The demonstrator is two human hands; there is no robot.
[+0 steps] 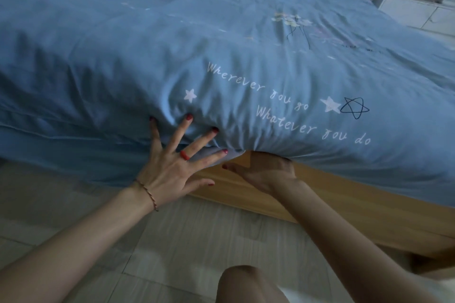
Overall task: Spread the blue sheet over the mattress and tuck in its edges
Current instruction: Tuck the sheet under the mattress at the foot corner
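The blue sheet (pixel 221 39), printed with white stars, flowers and script, covers the mattress across most of the view and hangs over its near side. My left hand (pixel 177 162) presses flat on the sheet at the mattress's near edge, fingers spread and straight. My right hand (pixel 266 172) reaches under the mattress edge just to the right; its thumb shows, its fingers are hidden beneath the sheet. To the left the sheet's hem hangs loose over the bed side.
A light wooden bed frame (pixel 344 194) runs under the mattress to the right. Pale tiled floor (pixel 98 216) lies below. My knee (pixel 248 283) is at the bottom. A white nightstand (pixel 418 7) with cables stands at the far right.
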